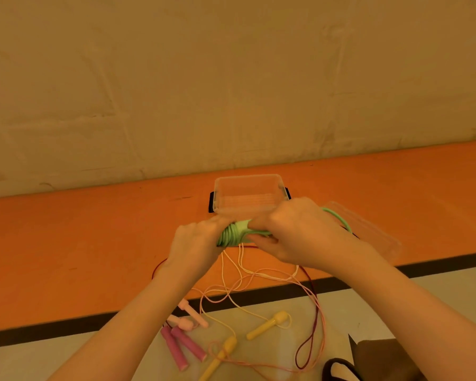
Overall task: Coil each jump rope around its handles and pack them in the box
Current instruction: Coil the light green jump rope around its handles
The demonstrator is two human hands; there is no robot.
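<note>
A green jump rope (232,234), partly coiled around its handles, is held in the air between both hands, just in front of the clear plastic box (249,193). My left hand (194,244) grips the coiled bundle at its left end. My right hand (294,229) pinches the green cord by the bundle, and a loop of that cord (338,218) trails out behind it. On the floor below lie yellow handles (270,324), dark pink handles (183,346) and light pink handles (190,316), with their cords tangled loosely.
The box's clear lid (368,229) lies right of the box on the orange mat (66,257). A dark red cord (315,320) loops over the mat's black edge. A dark bag (368,361) sits at the bottom right. A beige wall (231,78) rises behind the mat.
</note>
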